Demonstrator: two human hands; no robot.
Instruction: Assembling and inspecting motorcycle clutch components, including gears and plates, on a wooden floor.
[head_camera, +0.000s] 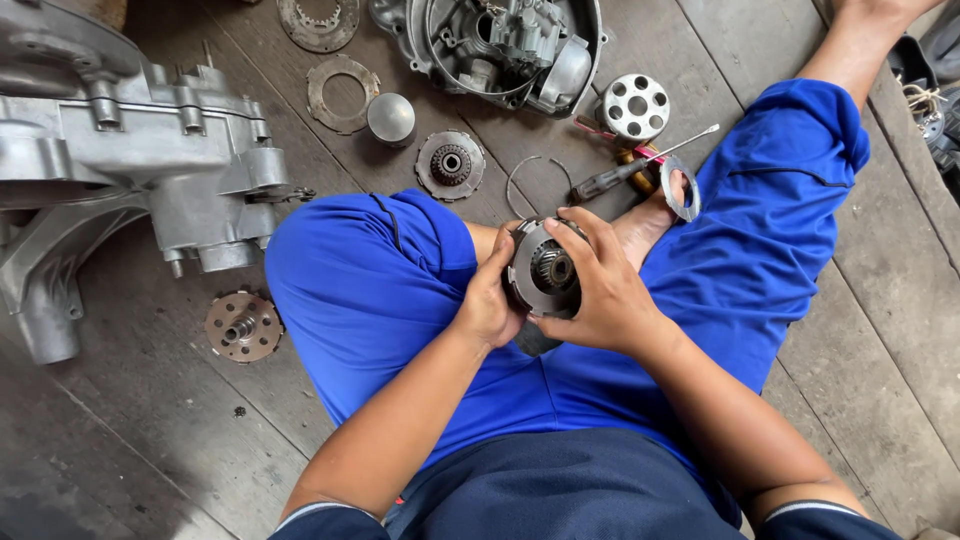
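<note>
Both hands meet over the lap on a round clutch pack (545, 272), a dark drum with a toothed hub showing at its centre. The left hand (488, 300) is curled against the drum's left rim, fingers closed on the edge and thumb up by the top. The right hand (600, 290) wraps the right side, fingers spread over the face and rim, the forefinger lying along the upper edge. Together they clamp the clutch between the palms, just above the blue shorts (400, 290).

By my reading, the step in hand is seating or aligning the plates in the drum: the grip looks like pressing and turning rather than carrying. The next move likely calls for a steady squeeze from both sides with the hub kept square, and one hand freed only once the stack holds.

Outward from the clutch: a metal ring (681, 187) lies on the foot just up and right of it, with a screwdriver (640, 165) beyond that and a drilled disc (636, 106) farther up. A thin wire clip (537, 182) lies directly above the clutch on the plank floor (150, 430). Up and left of the clutch sit a small geared plate (450, 165), a piston (391, 119) and a flat friction ring (343, 94). Well to the left stands a big engine case (130, 160), with a rusty hub plate (243, 326) below it. An open engine cover (500, 50) lies far above the clutch.
</note>
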